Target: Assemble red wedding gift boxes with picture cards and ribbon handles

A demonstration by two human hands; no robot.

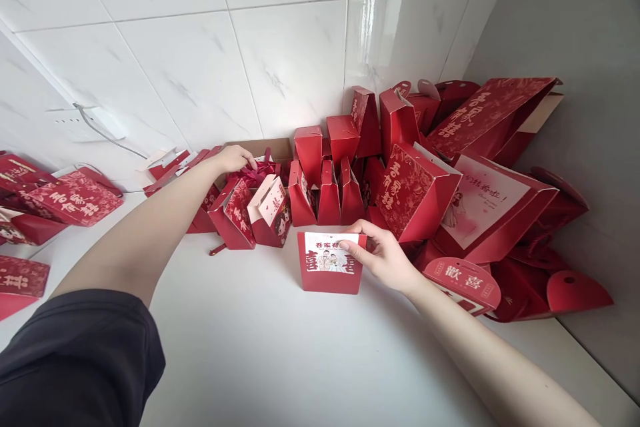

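Note:
My right hand (384,257) grips the upper right edge of a red gift box (330,283), thumb on its white printed front. The box stands upright on the white tabletop. Farther back on the left, my left hand (236,159) reaches over a brown cardboard box (280,147) that holds dark red ribbon (255,175). Its fingers are bent down and closed on the ribbon; their undersides are hidden. Just in front of the ribbon are two small gift boxes, one patterned red (235,217) and one with a pale printed front (270,210).
Slim red boxes (329,193) stand in a row behind the held box. A tall heap of larger red gift boxes (415,190) fills the right side by the grey wall. More red boxes (75,199) lie at far left, below a wall socket (85,125) with a cable.

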